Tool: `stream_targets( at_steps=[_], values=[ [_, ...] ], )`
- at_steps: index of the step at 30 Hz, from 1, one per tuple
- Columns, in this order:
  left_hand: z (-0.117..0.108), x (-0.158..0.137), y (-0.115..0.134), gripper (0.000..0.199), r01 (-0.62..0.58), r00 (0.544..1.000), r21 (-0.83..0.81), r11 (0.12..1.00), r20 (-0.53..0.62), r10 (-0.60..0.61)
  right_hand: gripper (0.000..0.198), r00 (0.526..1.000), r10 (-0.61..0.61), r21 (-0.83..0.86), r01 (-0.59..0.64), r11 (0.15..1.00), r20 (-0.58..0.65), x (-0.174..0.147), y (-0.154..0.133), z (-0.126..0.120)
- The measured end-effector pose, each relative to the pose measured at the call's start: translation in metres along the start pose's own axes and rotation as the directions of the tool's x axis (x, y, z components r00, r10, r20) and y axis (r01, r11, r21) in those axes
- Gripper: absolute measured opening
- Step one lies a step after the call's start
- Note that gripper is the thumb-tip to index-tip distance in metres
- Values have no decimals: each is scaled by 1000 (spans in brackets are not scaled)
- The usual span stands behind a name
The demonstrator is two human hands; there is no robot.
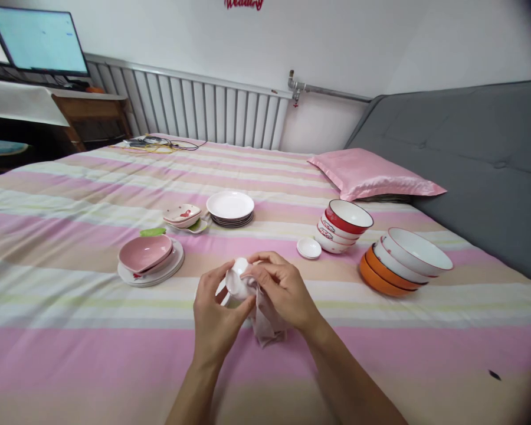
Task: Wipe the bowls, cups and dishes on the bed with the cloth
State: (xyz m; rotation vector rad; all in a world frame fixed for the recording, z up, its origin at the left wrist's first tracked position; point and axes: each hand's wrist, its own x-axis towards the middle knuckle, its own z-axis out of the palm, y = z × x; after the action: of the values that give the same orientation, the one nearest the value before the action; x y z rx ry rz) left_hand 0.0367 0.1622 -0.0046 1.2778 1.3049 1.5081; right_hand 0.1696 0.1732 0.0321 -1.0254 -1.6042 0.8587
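Curling half-open fingers, the left hand (215,313) grips a small glossy white dish (236,285). The right hand (288,294), fingers pinched, holds crumpled pale pink cloth (268,323) against it.

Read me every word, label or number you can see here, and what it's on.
"Wedding": red lettering on the wall, its top cut off by the picture's edge.
Right monitor: screen marks too small and blurred to read.
Red-and-white bowls: printed marks too small to make out.

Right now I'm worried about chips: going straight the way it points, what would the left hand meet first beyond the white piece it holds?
The left hand would probably meet the stack of round plates, though depth is unclear.
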Motion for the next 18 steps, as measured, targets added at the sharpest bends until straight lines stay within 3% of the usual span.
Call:
stream_targets(
  at_steps=[3,8,11,14,18],
  values=[
    [0,-2,1,53,-107,992,57,993,-65,111,30,1000,6,38,-6,999,9,-1,0,3],
    [-2,-3,-1,55,-221,965,181,958,-103,242,15,986,156,254,-167,953,60,-2,2,9],
    [-3,-2,-2,55,-263,950,206,943,-114,290,23,974,227,353,-216,910,9,-3,3,10],
    [-3,-3,-2,56,-275,940,212,938,-144,308,27,959,282,372,-265,890,8,-3,2,10],
    [-3,-4,-4,55,-312,926,279,908,-124,356,16,945,289,308,-323,895,150,-3,0,10]
  ],
)
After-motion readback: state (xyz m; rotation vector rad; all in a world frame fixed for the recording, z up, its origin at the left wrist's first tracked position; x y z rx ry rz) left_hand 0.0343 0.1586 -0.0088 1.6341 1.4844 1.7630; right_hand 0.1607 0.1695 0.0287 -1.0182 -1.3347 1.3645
